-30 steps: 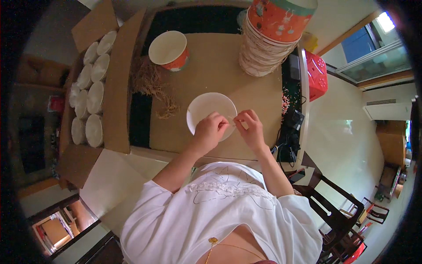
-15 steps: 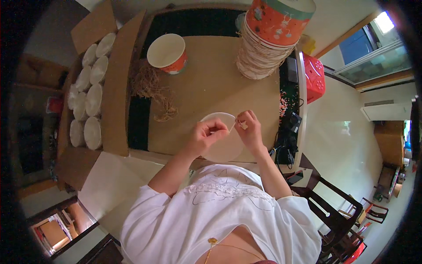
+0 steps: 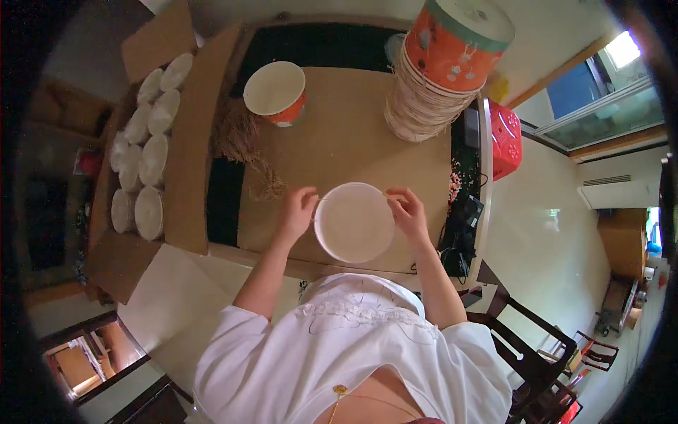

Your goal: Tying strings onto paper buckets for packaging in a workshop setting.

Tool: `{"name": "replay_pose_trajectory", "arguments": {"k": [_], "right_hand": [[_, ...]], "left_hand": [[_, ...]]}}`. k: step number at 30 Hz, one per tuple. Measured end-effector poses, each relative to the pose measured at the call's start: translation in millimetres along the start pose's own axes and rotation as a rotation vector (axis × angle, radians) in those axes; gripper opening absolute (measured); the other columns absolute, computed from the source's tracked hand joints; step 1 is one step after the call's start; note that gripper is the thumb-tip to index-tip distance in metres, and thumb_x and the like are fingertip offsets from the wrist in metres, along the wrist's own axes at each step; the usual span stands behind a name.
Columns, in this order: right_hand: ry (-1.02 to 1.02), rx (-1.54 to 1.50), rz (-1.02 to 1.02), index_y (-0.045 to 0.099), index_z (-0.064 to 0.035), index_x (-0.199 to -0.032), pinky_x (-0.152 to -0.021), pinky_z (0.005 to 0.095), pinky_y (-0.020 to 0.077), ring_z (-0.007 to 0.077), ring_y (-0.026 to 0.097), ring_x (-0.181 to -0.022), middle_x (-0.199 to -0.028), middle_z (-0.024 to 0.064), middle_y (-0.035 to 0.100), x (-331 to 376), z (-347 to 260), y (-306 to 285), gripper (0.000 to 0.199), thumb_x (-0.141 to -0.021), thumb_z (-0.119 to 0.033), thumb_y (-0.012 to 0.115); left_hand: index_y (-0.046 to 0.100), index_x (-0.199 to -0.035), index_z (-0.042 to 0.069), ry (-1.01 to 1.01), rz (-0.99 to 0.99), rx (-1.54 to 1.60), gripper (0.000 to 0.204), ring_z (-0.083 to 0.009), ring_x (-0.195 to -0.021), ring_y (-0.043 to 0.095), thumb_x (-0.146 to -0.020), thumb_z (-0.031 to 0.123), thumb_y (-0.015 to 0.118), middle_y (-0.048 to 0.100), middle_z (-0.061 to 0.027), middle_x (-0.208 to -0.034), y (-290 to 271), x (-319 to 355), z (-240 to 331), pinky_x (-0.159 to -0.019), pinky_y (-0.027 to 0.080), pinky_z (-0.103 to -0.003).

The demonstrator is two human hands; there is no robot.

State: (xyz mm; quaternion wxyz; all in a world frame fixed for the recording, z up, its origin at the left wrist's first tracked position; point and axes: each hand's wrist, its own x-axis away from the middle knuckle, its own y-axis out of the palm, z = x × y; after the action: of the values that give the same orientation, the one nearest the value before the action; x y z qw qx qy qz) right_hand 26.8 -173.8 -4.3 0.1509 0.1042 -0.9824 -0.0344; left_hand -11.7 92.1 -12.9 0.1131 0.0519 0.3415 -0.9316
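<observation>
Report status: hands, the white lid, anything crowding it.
Left hand and right hand grip opposite edges of the round white lid, above the brown tabletop. Straw-like fibre lies left, clear of it.

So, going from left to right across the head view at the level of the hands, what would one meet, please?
Box of white lids → left hand → white lid → right hand → red basket.

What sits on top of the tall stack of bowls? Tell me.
An orange paper tub with a pale lid sits on top of the tall stack of beige bowls. Its base and the topmost bowl's inside are covered, so anything inside cannot be seen.
</observation>
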Motion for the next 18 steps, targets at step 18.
{"name": "replay_pose_trajectory", "arguments": {"k": [18], "right_hand": [[-0.019, 0.428, -0.390, 0.064, -0.0039, -0.103, -0.067, 0.0286, 0.0486, 0.0129, 0.058, -0.082, -0.090, 0.0066, 0.066, 0, 9, -35, 0.026, -0.084, -0.019, 0.053]], "left_hand": [[0.060, -0.100, 0.014, -0.703, -0.556, 0.818, 0.030, -0.0099, -0.061, 0.057, -0.086, 0.039, 0.052, 0.061, -0.0004, -0.079, 50, 21, -14, -0.047, 0.046, -0.027]]}}
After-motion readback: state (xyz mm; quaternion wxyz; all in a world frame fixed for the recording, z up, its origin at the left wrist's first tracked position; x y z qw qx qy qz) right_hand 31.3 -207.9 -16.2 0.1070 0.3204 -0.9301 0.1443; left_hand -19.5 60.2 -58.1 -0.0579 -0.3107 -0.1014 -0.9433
